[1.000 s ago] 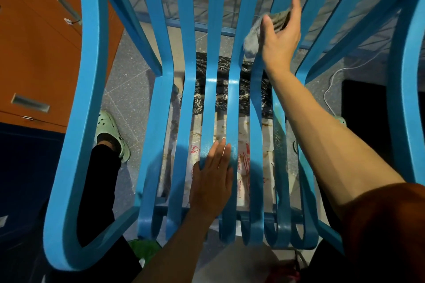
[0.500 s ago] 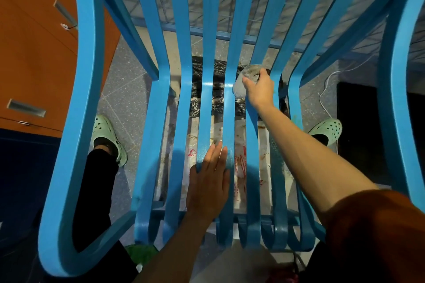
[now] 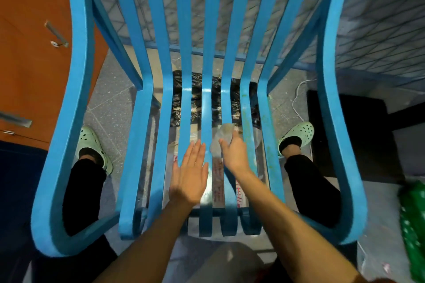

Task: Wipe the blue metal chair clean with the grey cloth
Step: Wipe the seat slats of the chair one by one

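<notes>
**A:** Where is the grey cloth (image 3: 223, 135)?

**B:** It lies bunched on the seat of the blue metal chair (image 3: 206, 108), on the slat just right of the centre one, about halfway along the seat. The person's right hand (image 3: 235, 155) is on its near edge, with the fingers curled over it and holding it down against the slat.

**A:** And the other hand?

**B:** The left hand (image 3: 189, 176) lies flat just beside the right. Its fingers are straight and close together, spread across the centre slat and the one to its left. It holds nothing. Both forearms reach in over the front edge of the seat.

**A:** How does the chair stand?

**B:** It is seen from above. The slats run from the curled front lip across the seat, then bend up into the backrest. A broad curved armrest is on each side. The slat right of the cloth has brownish specks on it.

**A:** What is around it?

**B:** A foot in a pale green clog stands on each side of the seat, the left (image 3: 95, 145) and the right (image 3: 299, 133), below black trouser legs. Through the gaps a black plastic sheet (image 3: 196, 99) shows on the tiled floor. An orange cabinet (image 3: 25, 64) with metal handles is to the left, a white cable (image 3: 296, 101) and a dark mat (image 3: 358, 135) are to the right, and wire mesh (image 3: 379, 18) is behind the backrest.
</notes>
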`<state>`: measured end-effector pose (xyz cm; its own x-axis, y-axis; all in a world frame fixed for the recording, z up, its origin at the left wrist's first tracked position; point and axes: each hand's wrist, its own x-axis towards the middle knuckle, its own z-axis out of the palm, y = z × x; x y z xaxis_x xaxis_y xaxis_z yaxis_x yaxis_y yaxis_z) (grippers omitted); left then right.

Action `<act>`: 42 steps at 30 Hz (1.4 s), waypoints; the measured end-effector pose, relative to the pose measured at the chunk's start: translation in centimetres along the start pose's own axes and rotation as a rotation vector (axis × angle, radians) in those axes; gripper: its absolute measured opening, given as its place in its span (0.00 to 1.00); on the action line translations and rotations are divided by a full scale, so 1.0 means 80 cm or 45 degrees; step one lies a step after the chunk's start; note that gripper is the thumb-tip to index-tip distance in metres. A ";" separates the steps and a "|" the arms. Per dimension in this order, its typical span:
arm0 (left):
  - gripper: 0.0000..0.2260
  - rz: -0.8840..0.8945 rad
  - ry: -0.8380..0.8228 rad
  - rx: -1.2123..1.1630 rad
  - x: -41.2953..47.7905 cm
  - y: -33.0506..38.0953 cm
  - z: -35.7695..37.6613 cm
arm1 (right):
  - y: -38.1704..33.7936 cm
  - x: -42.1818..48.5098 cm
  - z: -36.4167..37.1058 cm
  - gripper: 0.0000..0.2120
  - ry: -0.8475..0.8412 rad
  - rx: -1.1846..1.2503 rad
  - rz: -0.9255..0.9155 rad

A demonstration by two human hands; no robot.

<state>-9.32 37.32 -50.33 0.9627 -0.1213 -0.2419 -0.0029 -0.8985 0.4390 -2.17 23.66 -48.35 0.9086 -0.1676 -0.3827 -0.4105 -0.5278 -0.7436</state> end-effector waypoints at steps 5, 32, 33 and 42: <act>0.25 0.004 -0.012 0.139 -0.005 0.007 -0.015 | 0.032 -0.100 -0.003 0.26 -0.047 0.001 0.023; 0.16 -0.302 -0.404 -1.465 -0.073 0.132 -0.070 | 0.037 -0.138 -0.149 0.08 -0.082 0.775 0.178; 0.14 -0.348 -0.382 -1.539 -0.075 0.133 -0.070 | 0.040 -0.139 -0.147 0.07 -0.072 0.759 0.181; 0.05 -0.501 -0.146 -1.574 -0.096 0.108 -0.074 | 0.048 -0.164 -0.144 0.08 0.014 0.363 0.075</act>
<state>-15.17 32.95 -39.57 0.8132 -0.0309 -0.5811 0.5813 0.0920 0.8085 -14.76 14.26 -39.89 0.8825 -0.2007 -0.4253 -0.4667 -0.2619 -0.8447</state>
